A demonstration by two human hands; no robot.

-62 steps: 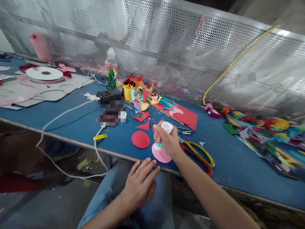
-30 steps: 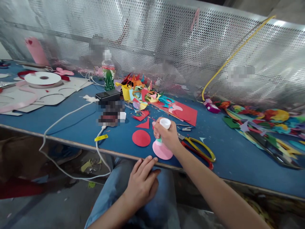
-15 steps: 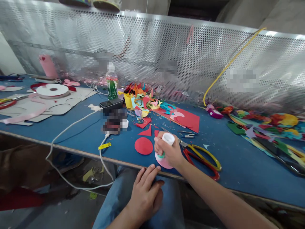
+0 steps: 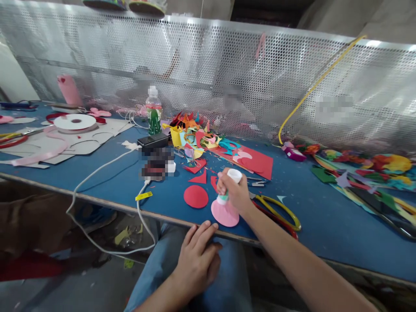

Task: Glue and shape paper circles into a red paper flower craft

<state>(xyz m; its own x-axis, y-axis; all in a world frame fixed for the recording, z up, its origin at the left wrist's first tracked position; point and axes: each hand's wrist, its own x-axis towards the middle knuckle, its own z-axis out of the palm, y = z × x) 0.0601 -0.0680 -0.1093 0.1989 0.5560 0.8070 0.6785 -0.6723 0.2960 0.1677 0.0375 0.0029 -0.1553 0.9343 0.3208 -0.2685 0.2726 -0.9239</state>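
White-and-green tube [image 4: 234, 175] is tilted in the grip of the right hand [image 4: 239, 195], fingers wrapped round it — its lower end at a pink disc [image 4: 225, 216] near the front edge of the desk [image 4: 325, 229]. The left hand [image 4: 199, 260] has its grip loosely spread, fingertips at that edge near the disc. A red disc [image 4: 196, 196] lies to the left — yellow-and-red scissors [image 4: 288, 211] to the right.

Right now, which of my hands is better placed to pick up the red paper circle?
Probably your left hand: it looks empty and rests at the table edge, near the red paper circle. Your right hand is closed around a white tube held against the pink paper disc.
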